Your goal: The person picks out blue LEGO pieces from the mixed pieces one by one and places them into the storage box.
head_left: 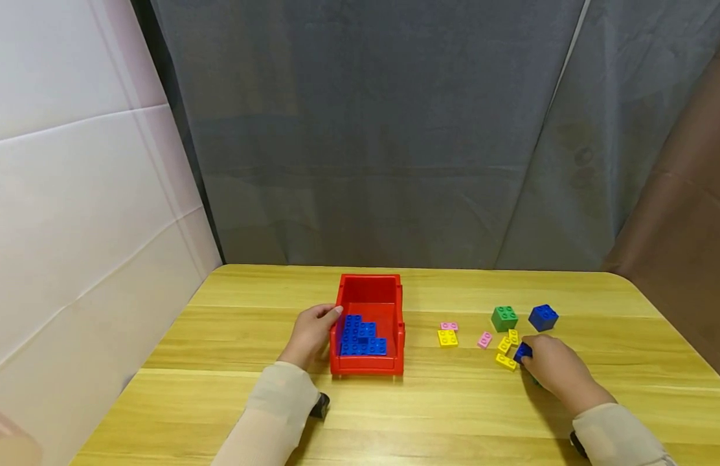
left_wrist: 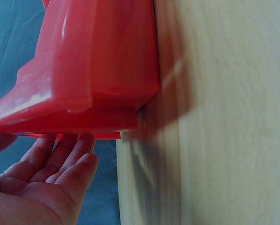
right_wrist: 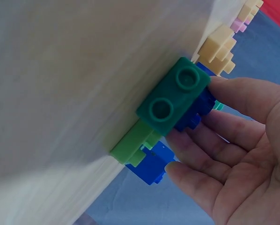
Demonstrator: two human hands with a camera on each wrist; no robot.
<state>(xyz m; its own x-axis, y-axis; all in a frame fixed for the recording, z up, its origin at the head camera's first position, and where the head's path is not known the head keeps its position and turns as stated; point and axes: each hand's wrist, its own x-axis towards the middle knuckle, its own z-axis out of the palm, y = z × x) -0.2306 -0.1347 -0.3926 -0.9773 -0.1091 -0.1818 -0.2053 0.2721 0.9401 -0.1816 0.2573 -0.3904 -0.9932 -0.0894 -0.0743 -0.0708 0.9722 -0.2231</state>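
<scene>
A red toy bin (head_left: 368,370) stands on the table with several blue building bricks (head_left: 360,338) grouped in its lower left. My left hand (head_left: 311,331) holds the bin's left wall, thumb at the rim; the left wrist view shows the fingers (left_wrist: 72,157) against its outer side. On the right, my right hand (head_left: 555,367) pinches a blue brick (head_left: 522,352) between thumb and fingers. In the right wrist view, a green brick (right_wrist: 173,96) with two studs stands in front of that blue brick (right_wrist: 196,110). Several yellow bricks (head_left: 506,362) lie just left of the hand.
Behind the right hand stand a large green brick (head_left: 504,318) and a large blue brick (head_left: 543,317). A small pink brick (head_left: 484,340) lies left of the yellow ones. Closer to the bin are a yellow brick (head_left: 447,338) and another pink brick (head_left: 449,326). Grey cloth (head_left: 360,142) hangs behind the table.
</scene>
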